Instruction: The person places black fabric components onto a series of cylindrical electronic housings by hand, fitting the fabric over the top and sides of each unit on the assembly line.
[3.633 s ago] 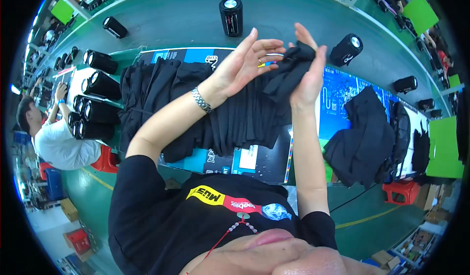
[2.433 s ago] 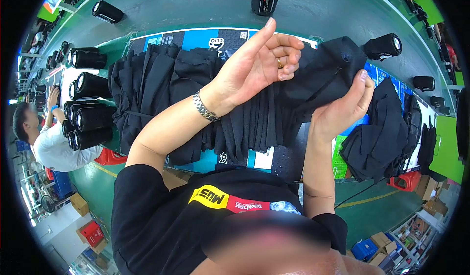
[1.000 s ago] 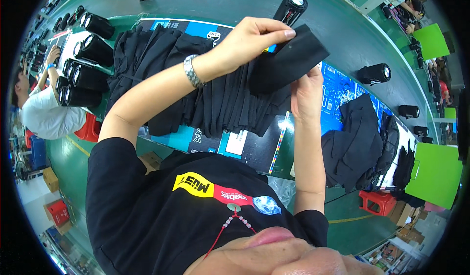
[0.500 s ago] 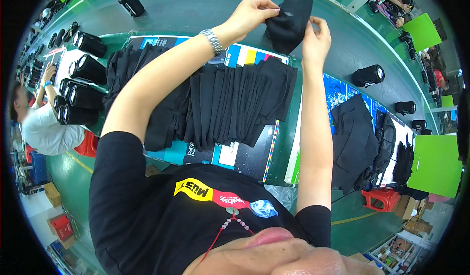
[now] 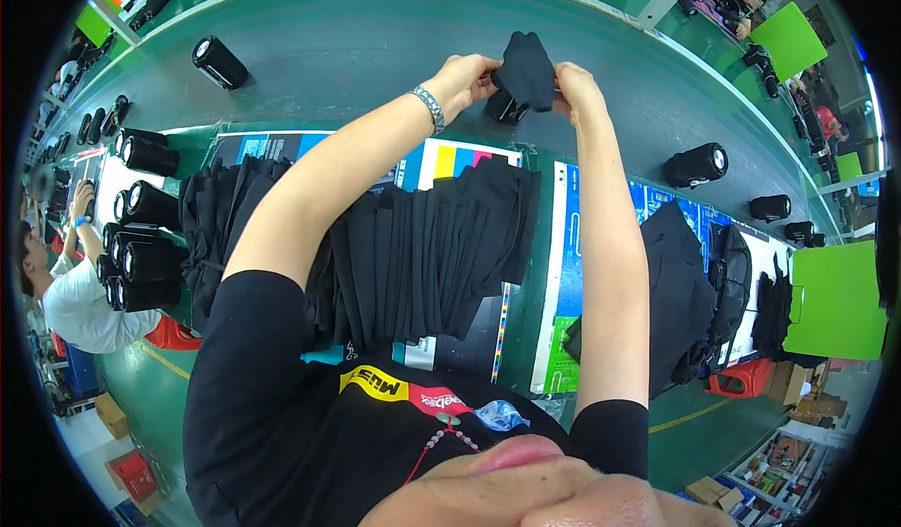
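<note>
Out over the grey belt, my left hand [image 5: 468,78] and my right hand [image 5: 576,89] hold a black cloth pouch [image 5: 527,69] between them, fingers closed on its two side edges. The pouch stands upright and its top edge bulges. Just below it, partly covered, a black cylindrical speaker [image 5: 504,109] shows; I cannot tell whether it is inside the cloth or behind it. Nearer to me, under my left arm, lies a long row of stacked black cloth pouches [image 5: 422,255]. More black cloth pieces [image 5: 671,283] lie in a heap right of my right forearm.
Black speakers stand on the belt at left [image 5: 220,62] and right [image 5: 696,166]. Several more speakers [image 5: 150,236] cluster at the table's left end, beside a seated person in white [image 5: 89,306]. A green board [image 5: 835,306] and a red stool [image 5: 741,379] are at right.
The pouch has gone from a flat, broad shape to a narrower one with a bulging top. Both hands have come nearer to me and closer together, and the view has shifted.
</note>
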Available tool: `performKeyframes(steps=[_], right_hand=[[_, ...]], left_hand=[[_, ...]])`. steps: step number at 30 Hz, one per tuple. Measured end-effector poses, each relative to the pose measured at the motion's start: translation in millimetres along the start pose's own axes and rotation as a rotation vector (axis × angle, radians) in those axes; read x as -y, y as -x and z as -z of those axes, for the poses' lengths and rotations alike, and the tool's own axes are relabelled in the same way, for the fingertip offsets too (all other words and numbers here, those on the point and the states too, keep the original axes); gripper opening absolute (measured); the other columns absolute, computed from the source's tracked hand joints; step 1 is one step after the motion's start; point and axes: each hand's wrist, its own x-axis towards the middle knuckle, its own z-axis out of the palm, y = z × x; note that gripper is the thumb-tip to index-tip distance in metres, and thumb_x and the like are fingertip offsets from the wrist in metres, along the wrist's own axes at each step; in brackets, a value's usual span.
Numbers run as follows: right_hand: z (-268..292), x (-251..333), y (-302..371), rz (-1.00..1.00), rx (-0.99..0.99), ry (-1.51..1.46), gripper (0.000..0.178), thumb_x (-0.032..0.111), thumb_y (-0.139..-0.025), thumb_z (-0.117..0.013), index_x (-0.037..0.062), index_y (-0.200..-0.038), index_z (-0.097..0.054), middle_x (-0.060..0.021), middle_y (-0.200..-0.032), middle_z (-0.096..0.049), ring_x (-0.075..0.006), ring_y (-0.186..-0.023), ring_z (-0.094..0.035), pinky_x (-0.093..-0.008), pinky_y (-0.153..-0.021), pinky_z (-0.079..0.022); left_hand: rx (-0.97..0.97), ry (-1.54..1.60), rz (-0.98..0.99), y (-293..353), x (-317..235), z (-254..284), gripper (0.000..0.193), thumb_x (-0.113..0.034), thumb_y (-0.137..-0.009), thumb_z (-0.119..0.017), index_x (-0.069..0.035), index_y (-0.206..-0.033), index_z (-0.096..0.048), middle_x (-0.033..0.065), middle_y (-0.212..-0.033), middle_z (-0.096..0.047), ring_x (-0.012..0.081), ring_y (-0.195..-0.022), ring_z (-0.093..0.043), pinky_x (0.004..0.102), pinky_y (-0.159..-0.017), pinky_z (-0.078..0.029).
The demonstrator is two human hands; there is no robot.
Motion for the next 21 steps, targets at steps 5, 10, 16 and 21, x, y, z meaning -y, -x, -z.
performKeyframes(steps=[5, 10, 16, 21], right_hand=[[12, -15, -10, 0.035, -0.126, 0.300, 0.016, 0.020, -0.073, -0.060, 0.0043, -0.075, -0.065, -0.0071, -0.067, -0.061, -0.0188, -0.066, -0.061, -0.0344, -0.057, -0.047], [11, -15, -23, 0.089, -0.183, 0.378, 0.021, 0.018, -0.071, -0.059, 0.0002, -0.076, -0.069, -0.0132, -0.070, -0.066, -0.0222, -0.069, -0.064, -0.0316, -0.065, -0.047], [51, -54, -15, 0.097, -0.212, 0.299, 0.022, 0.015, -0.072, -0.058, -0.0020, -0.080, -0.068, -0.0141, -0.073, -0.067, -0.0225, -0.073, -0.065, -0.0340, -0.070, -0.048], [13, -81, -2, 0.275, -0.336, 0.454, 0.019, 0.014, -0.075, -0.057, -0.0022, -0.079, -0.067, -0.0181, -0.075, -0.067, -0.0300, -0.074, -0.065, -0.0386, -0.072, -0.048]], left_hand=[[-0.002, -0.393, 0.059, -15, -19, 5, 0.057, -0.045, -0.084, -0.064, 0.001, -0.116, -0.057, 0.0113, -0.112, -0.061, 0.0229, -0.109, -0.053, 0.0363, -0.096, -0.041], [0.280, -0.173, 0.136, -22, -7, -41, 0.040, -0.036, -0.091, -0.057, 0.001, -0.106, -0.060, 0.0154, -0.099, -0.065, 0.0188, -0.093, -0.062, 0.0332, -0.089, -0.047], [0.204, -0.602, -0.101, -39, 41, -46, 0.035, -0.034, -0.092, -0.055, -0.002, -0.104, -0.064, 0.0115, -0.099, -0.065, 0.0205, -0.090, -0.061, 0.0285, -0.079, -0.045], [-0.033, -1.286, -0.861, -91, 82, 0, 0.044, -0.039, -0.093, -0.047, -0.001, -0.100, -0.069, 0.0153, -0.133, -0.051, 0.0319, -0.131, -0.038, 0.0489, -0.109, -0.021]])
